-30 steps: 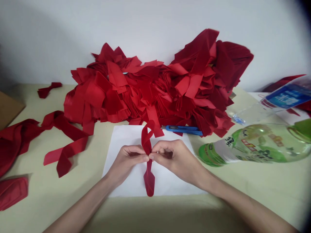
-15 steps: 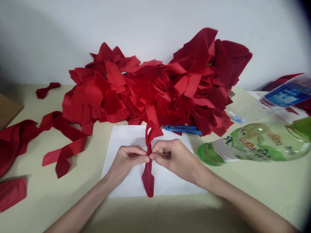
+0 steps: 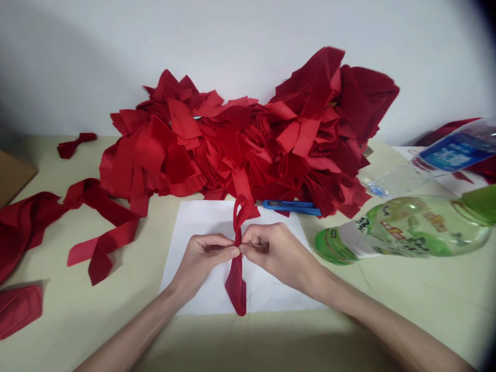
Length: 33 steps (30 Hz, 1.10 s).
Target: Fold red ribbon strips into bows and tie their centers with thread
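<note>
A red fabric strip [image 3: 236, 281] folded into a loop lies lengthwise over a white sheet of paper [image 3: 194, 222]. My left hand [image 3: 203, 258] and my right hand [image 3: 277, 253] both pinch the strip at its middle, fingertips meeting. The loop's upper end [image 3: 242, 209] stands up behind my fingers, and its lower end reaches the paper's near edge. A big heap of red fabric pieces [image 3: 248, 139] sits right behind the paper.
A blue utility knife [image 3: 290, 206] lies at the heap's foot. A green-labelled plastic bottle [image 3: 403, 230] lies on its side at right, with a blue-labelled bottle [image 3: 453, 152] behind it. Loose red strips [image 3: 96, 222] lie at left, near a brown board [image 3: 11, 173].
The pinch has tightened at the strip's middle. The upper loop has narrowed and leaned right, and the lower end has shifted slightly left. Both hands stay in place.
</note>
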Each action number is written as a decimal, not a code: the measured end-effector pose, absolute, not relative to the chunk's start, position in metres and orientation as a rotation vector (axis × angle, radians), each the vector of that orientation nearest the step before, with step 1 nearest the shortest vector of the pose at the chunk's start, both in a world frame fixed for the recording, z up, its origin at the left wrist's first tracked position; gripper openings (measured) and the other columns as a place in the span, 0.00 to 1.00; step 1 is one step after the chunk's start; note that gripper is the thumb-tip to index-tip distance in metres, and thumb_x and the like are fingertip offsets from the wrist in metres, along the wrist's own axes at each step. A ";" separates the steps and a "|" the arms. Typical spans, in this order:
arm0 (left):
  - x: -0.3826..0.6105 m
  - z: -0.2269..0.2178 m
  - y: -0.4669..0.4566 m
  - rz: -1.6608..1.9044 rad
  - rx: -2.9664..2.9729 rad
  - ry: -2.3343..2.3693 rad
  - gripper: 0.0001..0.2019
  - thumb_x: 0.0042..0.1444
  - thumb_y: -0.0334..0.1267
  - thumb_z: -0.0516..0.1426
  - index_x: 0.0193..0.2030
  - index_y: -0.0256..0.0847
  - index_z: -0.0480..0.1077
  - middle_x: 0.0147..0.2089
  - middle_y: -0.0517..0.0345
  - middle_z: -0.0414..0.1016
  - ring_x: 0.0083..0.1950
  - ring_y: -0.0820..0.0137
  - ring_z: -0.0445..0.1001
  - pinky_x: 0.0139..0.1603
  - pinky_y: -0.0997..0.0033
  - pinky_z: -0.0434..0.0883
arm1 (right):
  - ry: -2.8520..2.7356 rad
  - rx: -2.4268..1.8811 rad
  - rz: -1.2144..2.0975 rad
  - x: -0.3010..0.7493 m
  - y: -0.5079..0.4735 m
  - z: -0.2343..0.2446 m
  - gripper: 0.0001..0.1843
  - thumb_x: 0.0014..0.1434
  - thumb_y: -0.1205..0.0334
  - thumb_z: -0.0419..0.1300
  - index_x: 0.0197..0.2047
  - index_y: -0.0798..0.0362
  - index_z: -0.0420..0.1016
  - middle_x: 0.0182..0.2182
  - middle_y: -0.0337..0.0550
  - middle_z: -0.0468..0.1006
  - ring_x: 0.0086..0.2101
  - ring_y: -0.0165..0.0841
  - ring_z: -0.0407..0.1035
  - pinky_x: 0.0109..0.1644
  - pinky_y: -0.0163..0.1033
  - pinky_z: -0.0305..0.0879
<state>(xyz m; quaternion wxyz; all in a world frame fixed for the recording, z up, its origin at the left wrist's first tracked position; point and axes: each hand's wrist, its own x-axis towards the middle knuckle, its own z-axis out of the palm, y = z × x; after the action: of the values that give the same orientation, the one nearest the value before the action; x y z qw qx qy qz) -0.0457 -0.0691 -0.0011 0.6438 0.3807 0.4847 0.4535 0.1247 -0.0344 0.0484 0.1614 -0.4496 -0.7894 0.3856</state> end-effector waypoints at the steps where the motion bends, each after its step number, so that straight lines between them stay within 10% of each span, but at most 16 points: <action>1: -0.045 0.000 -0.069 1.035 0.860 1.083 0.02 0.45 0.30 0.65 0.26 0.38 0.76 0.27 0.62 0.75 0.32 0.76 0.68 0.36 0.79 0.65 | -2.241 -1.290 1.114 0.124 -0.034 0.049 0.08 0.56 0.66 0.55 0.25 0.54 0.67 0.18 0.31 0.60 0.21 0.23 0.51 0.26 0.32 0.49; 33: -0.054 -0.005 -0.062 0.975 0.390 0.744 0.07 0.48 0.35 0.64 0.26 0.35 0.72 0.30 0.57 0.76 0.33 0.72 0.74 0.36 0.75 0.67 | -1.987 -1.107 1.635 0.133 -0.013 0.056 0.12 0.56 0.57 0.59 0.29 0.57 0.73 0.22 0.35 0.64 0.24 0.24 0.54 0.26 0.33 0.49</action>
<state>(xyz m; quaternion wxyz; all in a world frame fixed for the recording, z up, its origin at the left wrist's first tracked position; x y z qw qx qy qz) -0.0538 -0.0622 -0.0052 0.7999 0.1817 0.3470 0.4546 0.1326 -0.0127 0.0560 0.1695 -0.3894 -0.6991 0.5752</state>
